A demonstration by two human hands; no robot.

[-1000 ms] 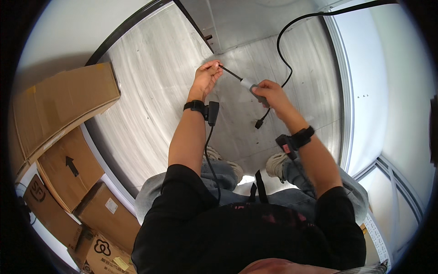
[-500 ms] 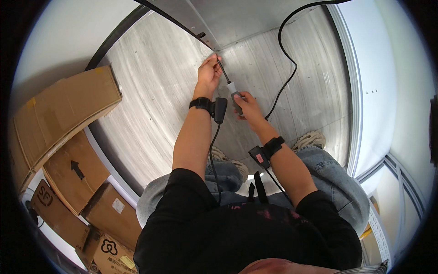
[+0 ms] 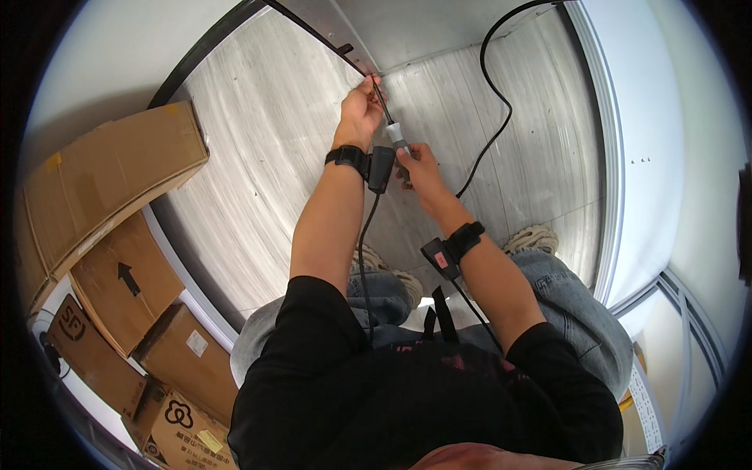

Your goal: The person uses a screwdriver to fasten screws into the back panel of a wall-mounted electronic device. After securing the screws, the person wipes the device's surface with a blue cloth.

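Left of the fingers [image 3: 417, 154], separate cartons [image 3: 156, 270] bear a black arrow [image 3: 128, 279], dark lettering [image 3: 72, 322], a white label [image 3: 197, 342], and an emblem [image 3: 178, 413] with characters [image 3: 185, 444]. Behind the fingers, the right wrist unit [image 3: 433, 251] has a pink label [image 3: 441, 259], the shirt [image 3: 427, 411] pink print [image 3: 458, 362].

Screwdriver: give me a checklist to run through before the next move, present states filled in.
1. Right hand on the handle of the screwdriver: ok, fingers wrapped around it.
2. Left hand at the shaft's far end: ok, though whether its fingers grip the shaft, cannot tell.
3. Tip seated: cannot tell; it is too small and hidden near the corner of the metal panel.
4. Cable clear of the screwdriver: ok for the visible part, which runs to its right.
5. Left wrist device clear of the handle: cannot tell; they look close.
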